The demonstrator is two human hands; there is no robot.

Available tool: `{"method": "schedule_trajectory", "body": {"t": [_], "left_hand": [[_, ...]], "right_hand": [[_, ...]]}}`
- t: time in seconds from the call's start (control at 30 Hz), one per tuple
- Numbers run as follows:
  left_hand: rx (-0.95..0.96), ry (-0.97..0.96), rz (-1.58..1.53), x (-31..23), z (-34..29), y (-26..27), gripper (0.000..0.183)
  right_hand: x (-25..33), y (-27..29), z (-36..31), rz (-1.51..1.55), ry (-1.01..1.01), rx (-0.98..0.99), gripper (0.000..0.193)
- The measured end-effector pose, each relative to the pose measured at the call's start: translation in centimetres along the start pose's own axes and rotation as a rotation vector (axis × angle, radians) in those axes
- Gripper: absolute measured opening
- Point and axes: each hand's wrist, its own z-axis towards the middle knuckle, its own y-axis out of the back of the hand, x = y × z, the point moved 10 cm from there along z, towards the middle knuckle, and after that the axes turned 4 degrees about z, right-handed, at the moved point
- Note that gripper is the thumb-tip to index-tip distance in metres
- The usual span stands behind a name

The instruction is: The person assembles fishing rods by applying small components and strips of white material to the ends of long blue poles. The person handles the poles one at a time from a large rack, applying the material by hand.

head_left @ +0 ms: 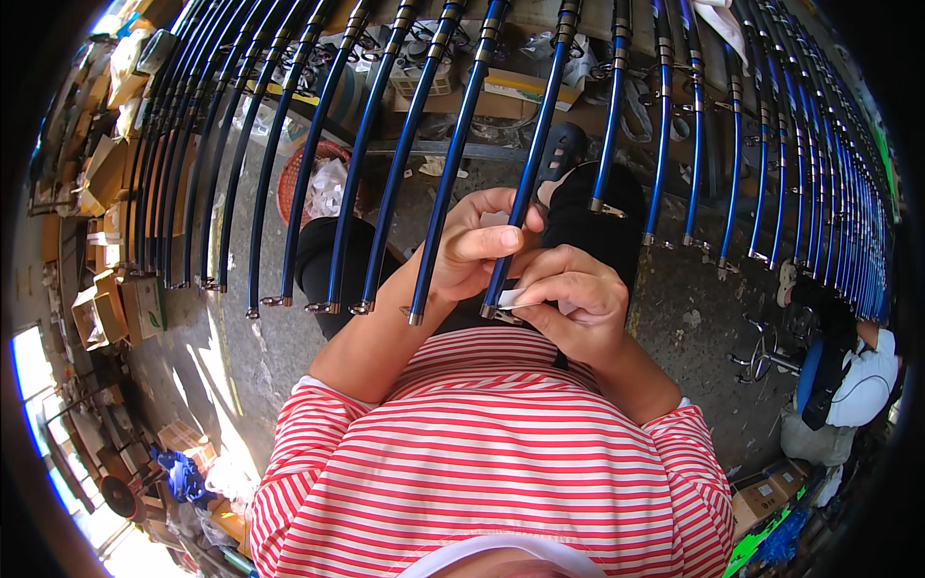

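Observation:
A long row of glossy blue fishing rods hangs over my lap, their lower ends toward me. My left hand (479,243) is closed round one fishing rod (529,183), thumb across its front and fingers partly hidden behind it. Just above that rod's metal end cap, my right hand (576,297) pinches a small white piece (511,299), paper or cloth, against the shaft. I cannot tell which material it is. Beside my left wrist another rod (438,207) passes in front of the forearm. To the right, a neighbouring rod (609,135) ends above my knee.
A red basket (291,183) holding clear plastic stands on the floor at the left. Cardboard boxes (99,310) line the far left side. On the right are a wheeled stool base (761,352) and another person (860,380). An open carton (530,89) lies beyond the rods.

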Motion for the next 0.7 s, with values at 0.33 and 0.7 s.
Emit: {"method": "schedule_trajectory", "body": {"t": [0.33, 0.7], "left_hand": [[0.032, -0.013, -0.019, -0.1, 0.5, -0.8, 0.032], [-0.023, -0.018, 0.072, 0.4, 0.8, -0.1, 0.049]], "right_hand": [[0.1, 0.0, 0.1, 0.006, 0.004, 0.022, 0.016], [0.1, 1.5, -0.5, 0.011, -0.036, -0.100, 0.013]]}}
